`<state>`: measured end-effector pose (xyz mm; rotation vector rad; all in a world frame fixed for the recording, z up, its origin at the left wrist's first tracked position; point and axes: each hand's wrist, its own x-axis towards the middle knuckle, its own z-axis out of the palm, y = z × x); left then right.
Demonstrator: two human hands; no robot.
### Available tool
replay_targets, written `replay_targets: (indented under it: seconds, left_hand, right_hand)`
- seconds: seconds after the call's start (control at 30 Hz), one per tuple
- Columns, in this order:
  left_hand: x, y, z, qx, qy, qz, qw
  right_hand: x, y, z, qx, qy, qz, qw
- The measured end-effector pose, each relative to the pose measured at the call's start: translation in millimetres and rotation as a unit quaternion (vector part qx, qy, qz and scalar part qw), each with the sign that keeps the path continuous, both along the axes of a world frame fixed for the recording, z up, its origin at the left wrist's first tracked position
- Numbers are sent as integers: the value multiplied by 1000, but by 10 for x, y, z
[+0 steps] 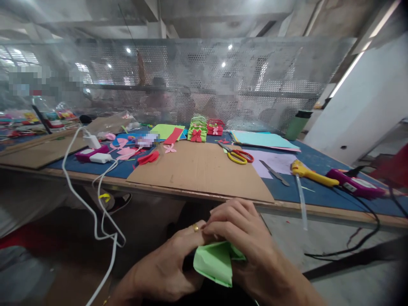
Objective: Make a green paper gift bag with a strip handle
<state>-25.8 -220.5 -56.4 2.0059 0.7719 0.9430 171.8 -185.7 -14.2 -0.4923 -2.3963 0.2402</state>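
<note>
Both my hands are low in front of the table edge, pressed together around a folded piece of light green paper [216, 262]. My left hand [168, 263], with a gold ring on one finger, pinches the paper's top from the left. My right hand [245, 242] curls over the same fold from the right, fingers closed on it. The paper's lower flap hangs between my wrists.
A brown cardboard sheet [200, 170] lies on the blue table [321, 193]. On it or near it lie yellow-and-red scissors [237, 156], a craft knife [274, 172], a yellow glue gun [310, 174], a purple glue gun [355, 183], small paper baskets [197, 129], coloured paper sheets [263, 139] and white chargers with cables [95, 157].
</note>
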Motion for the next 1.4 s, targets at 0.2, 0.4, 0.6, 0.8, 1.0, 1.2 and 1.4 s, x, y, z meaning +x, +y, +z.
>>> replay_targets:
  seconds: [0.2, 0.4, 0.6, 0.8, 1.0, 1.2, 1.4]
  left_hand:
    - [33, -25, 11, -1, -10, -12, 1000]
    - [29, -35, 42, 7, -2, -16, 1000]
    - [-4, -56, 35, -5, 9, -9, 1000]
    - [-123, -131, -29, -58, -21, 82, 995]
    - [45, -202, -79, 18, -11, 214, 977]
    - [251, -106, -101, 134, 39, 276, 951]
    - [249, -133, -68, 128, -10, 245, 961]
  right_hand:
    - [1, -23, 14, 40, 9, 4, 999]
    - [-8, -26, 38, 30, 30, 31, 999]
    - [5, -40, 69, -9, 14, 51, 999]
    - [38, 30, -11, 6, 45, 5, 999]
    - [-45, 70, -98, 49, 56, -42, 996]
    - [-69, 122, -147, 84, 62, -64, 992]
    - [-2, 114, -108, 58, 31, -42, 997]
